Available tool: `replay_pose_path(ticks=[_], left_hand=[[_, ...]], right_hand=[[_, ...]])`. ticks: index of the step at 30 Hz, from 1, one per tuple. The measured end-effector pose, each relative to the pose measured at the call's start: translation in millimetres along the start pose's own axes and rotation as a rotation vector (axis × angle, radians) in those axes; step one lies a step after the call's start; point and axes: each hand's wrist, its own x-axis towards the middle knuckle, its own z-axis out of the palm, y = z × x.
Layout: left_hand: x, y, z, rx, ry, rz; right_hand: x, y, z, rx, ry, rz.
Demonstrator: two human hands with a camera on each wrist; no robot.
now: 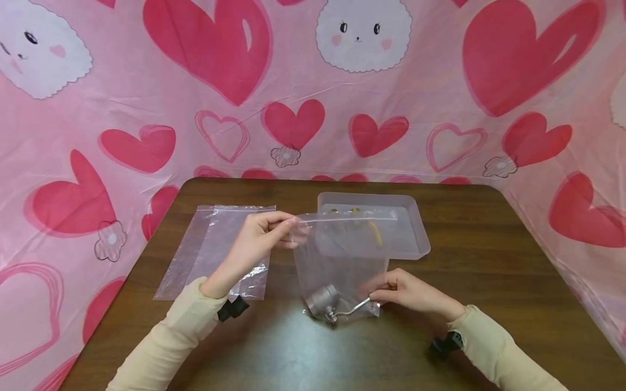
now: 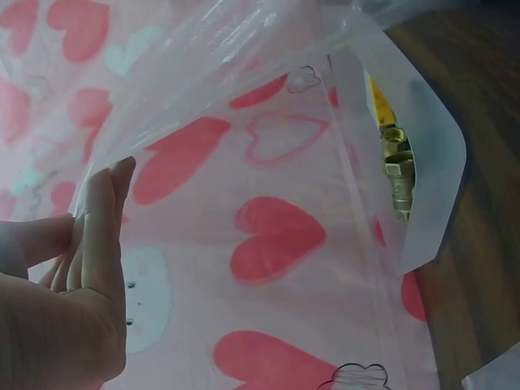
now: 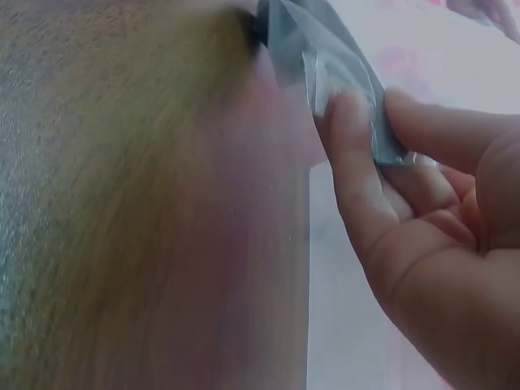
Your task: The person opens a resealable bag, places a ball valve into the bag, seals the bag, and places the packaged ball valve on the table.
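A clear zip bag hangs upright in front of me, its zip edge at the top. My left hand pinches the bag's upper left corner between thumb and fingers. At the bottom of the bag sits a silver metal valve with a long lever handle. My right hand, low at the bag's right side, grips the end of that lever between thumb and fingers, through the plastic. In the right wrist view, the film wraps over the grey lever at the fingertips.
Behind the bag stands a translucent plastic tray holding brass valve fittings and a yellow handle. To the left, flat clear zip bags lie on the brown wooden table. A pink heart-print cloth surrounds the table.
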Motion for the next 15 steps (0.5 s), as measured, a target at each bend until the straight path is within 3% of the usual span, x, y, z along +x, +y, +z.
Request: replay_pose_path(ticks=[6,10,15], left_hand=[[10.7,-8.3,3.7,-0.01,0.014,-0.061],[18.4,-14.8,7.4,-0.048,-0.021,-0.097],[27.3,-24.2,12.7,-0.054,-0.068,-0.111]], right_hand=[[-13.0,3,-9,0.124,-0.095,-0.025],[-24.7,6,-14,0.203,-0.143,0.019],[-36.9,6,-18,0.223,-0.177,0.047]])
